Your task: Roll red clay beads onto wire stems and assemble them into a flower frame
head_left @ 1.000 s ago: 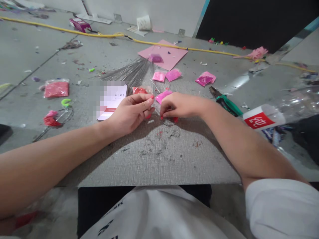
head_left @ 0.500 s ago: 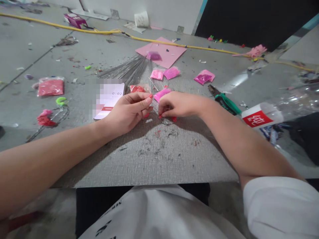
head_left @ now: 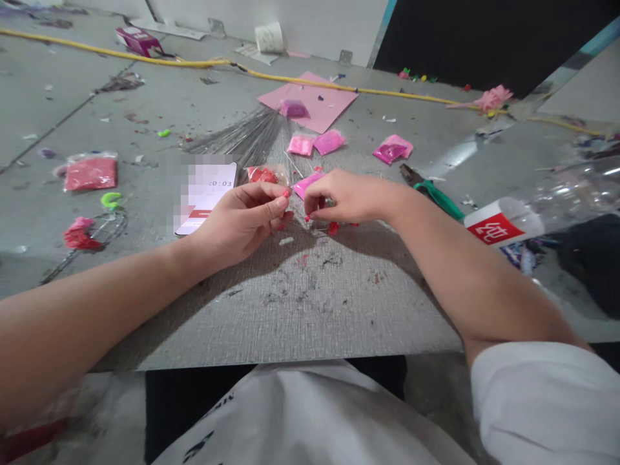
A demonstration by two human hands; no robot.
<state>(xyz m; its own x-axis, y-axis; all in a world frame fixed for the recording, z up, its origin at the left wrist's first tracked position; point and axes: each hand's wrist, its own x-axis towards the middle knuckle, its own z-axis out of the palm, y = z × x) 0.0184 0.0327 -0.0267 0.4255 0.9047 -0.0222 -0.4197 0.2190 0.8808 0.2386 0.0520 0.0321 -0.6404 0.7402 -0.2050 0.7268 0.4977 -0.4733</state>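
Between thumb and forefinger my left hand point(head_left: 247, 223) pinches a small lump of red clay point(head_left: 286, 193). Just to its right, my right hand point(head_left: 334, 197) is closed too, with a tiny red clay bit point(head_left: 307, 219) at its fingertips. Below my right hand lie more red clay pieces point(head_left: 333, 228) and thin wire, mostly hidden by the hand. A packet of red clay point(head_left: 264, 174) sits behind my left fingers, and a pink packet point(head_left: 303, 188) lies partly behind my right hand. A phone point(head_left: 223, 177) showing a timer lies beside my left hand.
A fan of thin metal wires point(head_left: 247, 139) points to a pink sheet point(head_left: 324, 97). Green-handled pliers point(head_left: 438, 194) and a clear bottle point(head_left: 557, 200) lie at right. At left are a red clay packet point(head_left: 92, 173) and a wire shape with clay point(head_left: 87, 236). A yellow cable point(head_left: 194, 63) crosses behind.
My right hand has lifted slightly and moved a little left, away from the red pieces and wire under it. My left hand keeps its pinch. The view has shifted slightly.
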